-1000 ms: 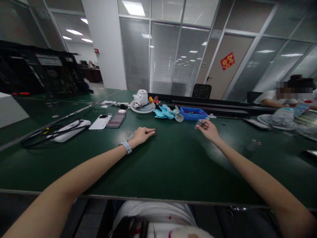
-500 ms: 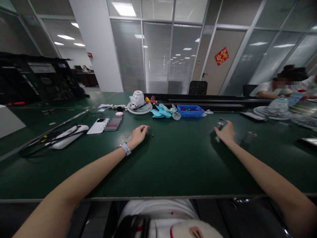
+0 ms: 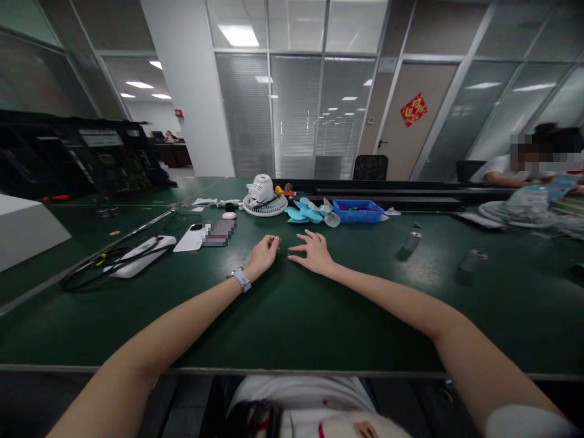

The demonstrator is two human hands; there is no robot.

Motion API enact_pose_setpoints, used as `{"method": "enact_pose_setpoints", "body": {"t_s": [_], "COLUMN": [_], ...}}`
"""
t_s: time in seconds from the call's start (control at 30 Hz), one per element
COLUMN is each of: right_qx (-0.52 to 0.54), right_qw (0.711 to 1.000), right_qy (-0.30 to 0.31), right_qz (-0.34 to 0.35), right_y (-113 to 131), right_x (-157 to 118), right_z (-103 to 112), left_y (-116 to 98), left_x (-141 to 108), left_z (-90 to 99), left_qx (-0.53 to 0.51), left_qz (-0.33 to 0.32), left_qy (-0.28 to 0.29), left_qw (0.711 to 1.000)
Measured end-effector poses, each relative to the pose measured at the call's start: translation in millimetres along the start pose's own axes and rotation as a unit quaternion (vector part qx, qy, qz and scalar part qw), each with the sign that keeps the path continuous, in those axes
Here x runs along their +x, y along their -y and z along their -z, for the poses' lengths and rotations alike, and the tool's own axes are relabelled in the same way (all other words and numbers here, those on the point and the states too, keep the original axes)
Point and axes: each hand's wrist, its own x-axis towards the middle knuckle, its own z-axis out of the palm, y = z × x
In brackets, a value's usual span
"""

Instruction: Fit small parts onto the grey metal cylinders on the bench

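My left hand (image 3: 265, 252), with a watch (image 3: 239, 278) on its wrist, rests low over the green table with thumb and fingertips pressed together. Whatever the pinch holds is too small to make out. Just to its right, my right hand (image 3: 314, 252) is open, fingers spread and pointing left over the tabletop. A tiny dark piece (image 3: 289, 254) shows by its fingertips. Two silver metal cylinders stand off to the right: a nearer one (image 3: 413, 241) and another (image 3: 473, 260) farther right. Neither hand touches them.
Behind the hands are a white fan (image 3: 262, 190), light-blue fan blades (image 3: 303, 211) and a blue tray (image 3: 358, 211) of small parts. Phones (image 3: 188, 238) and a cabled white power bank (image 3: 142, 258) lie left. A person (image 3: 502, 170) sits at the far right beside piled fan parts (image 3: 524, 204).
My right hand has come away from the nearer metal cylinder and moved left, beside my left hand, its fingers now spread. The left hand keeps its pinch. The view has shifted slightly.
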Motion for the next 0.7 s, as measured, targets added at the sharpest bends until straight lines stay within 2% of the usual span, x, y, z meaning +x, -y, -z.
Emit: {"method": "enact_pose_setpoints", "body": {"t_s": [0.13, 0.23, 0.33, 0.4, 0.47, 0.53, 0.63, 0.7], "right_qx": [0.015, 0.008, -0.033, -0.095, -0.183, -0.251, -0.286, -0.274], "right_qw": [1.000, 1.000, 0.998, 0.986, 0.956, 0.920, 0.867, 0.851], "right_qy": [0.008, -0.007, -0.054, -0.111, -0.168, -0.182, -0.181, -0.152], "right_qz": [-0.022, 0.000, -0.018, -0.080, -0.158, -0.240, -0.367, -0.421], "right_y": [0, -13, -51, -88, -128, -163, -198, -211], "right_x": [5, -1, -18, -35, -56, -77, -102, -112], "right_z": [-9, 8, 50, 89, 129, 162, 191, 196], "left_y": [-2, -3, -4, -3, -2, -1, -1, -2], "left_x": [-1, -1, -1, 0, 0, 1, 0, 0], "left_z": [-0.7, 0.1, 0.9, 1.0, 0.8, 0.5, 0.8, 1.6], "left_qx": [0.002, 0.001, 0.007, 0.010, 0.014, 0.016, 0.017, 0.016], "left_qz": [0.009, 0.017, 0.024, 0.021, 0.016, 0.014, 0.019, 0.022], "left_qy": [0.002, -0.002, -0.003, 0.001, 0.004, 0.005, 0.004, 0.008], "left_qw": [1.000, 1.000, 1.000, 1.000, 1.000, 1.000, 1.000, 1.000]}}
